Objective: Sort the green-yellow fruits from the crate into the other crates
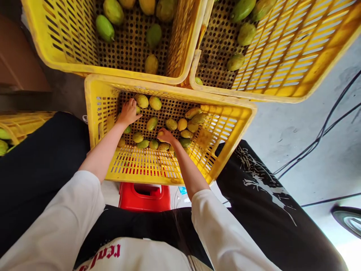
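Observation:
Several yellow-green oval fruits, which look like small mangoes, lie in the near yellow plastic crate (pixel 170 84). My left hand (pixel 128 113) is over the crate's left side, its thumb and fingers spread. Part of a mango (pixel 138 110) shows in the gap below its forefinger; whether the palm touches it is hidden. Beside that hand lie two yellow mangoes (pixel 155 102). My right hand (pixel 166 136), near the crate's middle, is closed around a small yellowish mango (pixel 160 133). More mangoes (pixel 192 126) are grouped right of it, and a row (pixel 153 145) runs along the near wall.
Two larger yellow crates, left (pixel 113 69) and right (pixel 248 94), stand beyond the near one, with fruit inside. A red plastic stool (pixel 144 203) is under the near crate's front edge. Black cables (pixel 318 139) cross the grey floor at right. Another crate (pixel 25 117) shows at far left.

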